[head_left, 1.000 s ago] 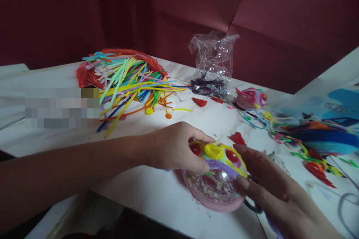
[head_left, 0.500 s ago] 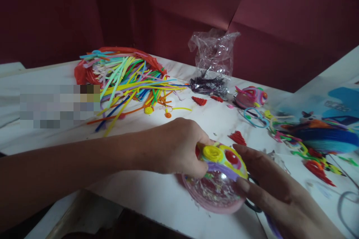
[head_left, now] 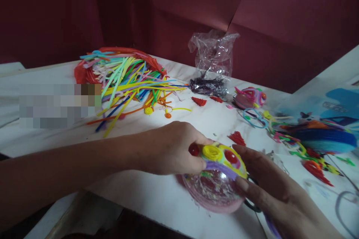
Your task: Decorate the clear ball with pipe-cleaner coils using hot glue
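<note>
A rounded clear plastic craft piece point(head_left: 213, 190) with a pink base sits low over the table, its upper part covered in pipe cleaners with a yellow coil and red round pieces. My left hand point(head_left: 179, 151) grips its upper left side, fingers behind and thumb in front. Along the craft piece's front runs a purple pipe cleaner point(head_left: 221, 169). My right hand point(head_left: 275, 183) curves around the right side, its thumb pressing the purple strip; the strip's far end shows below that hand. Partly hidden behind the right fingers is a black loop point(head_left: 254, 207).
A heap of coloured pipe cleaners point(head_left: 131, 71) lies on a red bag at the back left. Beyond the hands stand a clear bag point(head_left: 211, 63) with dark strands and a pink decorated ball point(head_left: 249, 97). At right are blue pipe cleaners point(head_left: 325, 136) and red coiled pieces point(head_left: 316, 171).
My left hand has shifted slightly left and down along the craft piece, uncovering more of a red round piece. The right hand stays nearly in place.
</note>
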Action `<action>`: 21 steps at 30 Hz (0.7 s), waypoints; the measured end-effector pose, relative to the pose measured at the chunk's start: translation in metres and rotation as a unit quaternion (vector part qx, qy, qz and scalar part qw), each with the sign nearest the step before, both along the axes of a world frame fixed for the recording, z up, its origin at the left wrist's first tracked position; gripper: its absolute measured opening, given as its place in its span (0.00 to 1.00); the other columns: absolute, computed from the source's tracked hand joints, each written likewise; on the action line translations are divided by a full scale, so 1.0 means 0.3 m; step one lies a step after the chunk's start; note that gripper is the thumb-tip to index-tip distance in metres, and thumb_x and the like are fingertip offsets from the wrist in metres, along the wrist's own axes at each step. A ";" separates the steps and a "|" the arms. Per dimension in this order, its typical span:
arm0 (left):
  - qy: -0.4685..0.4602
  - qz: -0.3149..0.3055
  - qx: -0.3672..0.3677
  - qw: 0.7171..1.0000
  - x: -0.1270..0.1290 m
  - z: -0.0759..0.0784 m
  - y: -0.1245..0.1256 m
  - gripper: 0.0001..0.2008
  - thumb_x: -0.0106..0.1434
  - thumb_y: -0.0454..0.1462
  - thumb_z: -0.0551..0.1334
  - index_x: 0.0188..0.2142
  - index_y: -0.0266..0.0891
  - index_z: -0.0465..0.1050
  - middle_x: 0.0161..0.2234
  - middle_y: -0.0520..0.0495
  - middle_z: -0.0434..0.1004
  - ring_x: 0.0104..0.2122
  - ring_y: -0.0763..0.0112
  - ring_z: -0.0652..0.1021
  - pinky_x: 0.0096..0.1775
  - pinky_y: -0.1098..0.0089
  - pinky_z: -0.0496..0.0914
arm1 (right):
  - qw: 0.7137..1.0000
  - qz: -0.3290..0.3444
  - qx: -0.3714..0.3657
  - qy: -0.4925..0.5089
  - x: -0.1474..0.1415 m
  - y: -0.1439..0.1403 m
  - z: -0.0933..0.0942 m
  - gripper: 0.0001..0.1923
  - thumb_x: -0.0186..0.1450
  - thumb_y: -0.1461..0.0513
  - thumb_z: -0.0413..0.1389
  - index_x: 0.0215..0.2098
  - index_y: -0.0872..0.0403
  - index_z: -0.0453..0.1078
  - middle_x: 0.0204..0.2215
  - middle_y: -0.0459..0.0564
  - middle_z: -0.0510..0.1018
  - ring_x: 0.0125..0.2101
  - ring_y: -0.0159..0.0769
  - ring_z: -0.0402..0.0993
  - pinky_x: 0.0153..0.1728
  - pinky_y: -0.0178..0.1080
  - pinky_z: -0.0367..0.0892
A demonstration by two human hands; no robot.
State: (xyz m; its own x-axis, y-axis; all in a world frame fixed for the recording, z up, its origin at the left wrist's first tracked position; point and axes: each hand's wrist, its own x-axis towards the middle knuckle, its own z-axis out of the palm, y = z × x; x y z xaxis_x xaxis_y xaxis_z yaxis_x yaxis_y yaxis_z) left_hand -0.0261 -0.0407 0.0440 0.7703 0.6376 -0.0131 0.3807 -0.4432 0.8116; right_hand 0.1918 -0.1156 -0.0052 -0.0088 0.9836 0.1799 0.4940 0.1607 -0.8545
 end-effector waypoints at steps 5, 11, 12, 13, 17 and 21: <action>-0.013 0.018 0.000 1.000 0.007 0.003 -0.008 0.11 0.54 0.34 0.59 0.36 0.33 0.76 0.27 0.51 0.75 0.26 0.75 0.72 0.26 0.77 0.62 | 0.997 0.011 -0.043 0.057 0.007 0.000 -0.007 0.30 0.59 0.50 0.60 0.55 0.53 0.62 0.50 0.57 0.67 0.47 0.48 0.67 0.36 0.37 0.74; -0.023 0.063 0.011 0.998 0.030 -0.014 -0.017 0.12 0.52 0.35 0.60 0.35 0.33 0.77 0.26 0.50 0.76 0.27 0.73 0.73 0.27 0.75 0.63 | 0.999 0.000 -0.033 0.034 0.012 -0.006 -0.013 0.30 0.59 0.49 0.60 0.55 0.54 0.62 0.51 0.56 0.65 0.48 0.48 0.66 0.34 0.35 0.75; -0.024 0.071 0.014 0.997 0.032 -0.017 -0.018 0.12 0.52 0.35 0.60 0.36 0.34 0.77 0.26 0.49 0.76 0.27 0.73 0.73 0.28 0.75 0.64 | 0.999 0.001 -0.032 0.029 0.012 -0.006 -0.013 0.30 0.59 0.49 0.60 0.55 0.54 0.62 0.51 0.56 0.65 0.48 0.48 0.66 0.34 0.34 0.75; -0.027 0.079 0.016 0.996 0.033 -0.021 -0.019 0.13 0.51 0.35 0.60 0.36 0.34 0.77 0.27 0.49 0.76 0.27 0.72 0.73 0.28 0.75 0.64 | 0.999 0.002 -0.030 0.022 0.012 -0.006 -0.011 0.29 0.59 0.49 0.60 0.54 0.54 0.63 0.51 0.56 0.66 0.48 0.48 0.66 0.34 0.34 0.75; -0.038 0.087 0.007 0.995 0.033 -0.034 -0.021 0.15 0.52 0.37 0.60 0.39 0.35 0.75 0.28 0.48 0.77 0.28 0.71 0.74 0.29 0.73 0.66 | 1.000 0.002 -0.023 -0.006 0.014 -0.007 -0.009 0.30 0.60 0.49 0.59 0.55 0.54 0.62 0.50 0.56 0.67 0.48 0.48 0.66 0.34 0.34 0.75; -0.047 0.086 -0.018 0.995 0.035 -0.046 -0.021 0.16 0.52 0.38 0.61 0.41 0.36 0.74 0.31 0.47 0.78 0.31 0.68 0.75 0.31 0.72 0.67 | 0.999 0.011 -0.033 0.003 0.029 -0.013 -0.014 0.28 0.61 0.50 0.58 0.55 0.53 0.62 0.51 0.56 0.65 0.49 0.48 0.65 0.35 0.34 0.75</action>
State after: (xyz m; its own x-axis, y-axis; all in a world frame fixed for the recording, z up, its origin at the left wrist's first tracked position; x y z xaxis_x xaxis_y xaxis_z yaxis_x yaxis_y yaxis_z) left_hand -0.0157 -0.0469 0.0302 0.6480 0.7611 0.0281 0.3710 -0.3476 0.8612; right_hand 0.2005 -0.1195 -0.0093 -0.0296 0.9929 0.1151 0.4854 0.1150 -0.8667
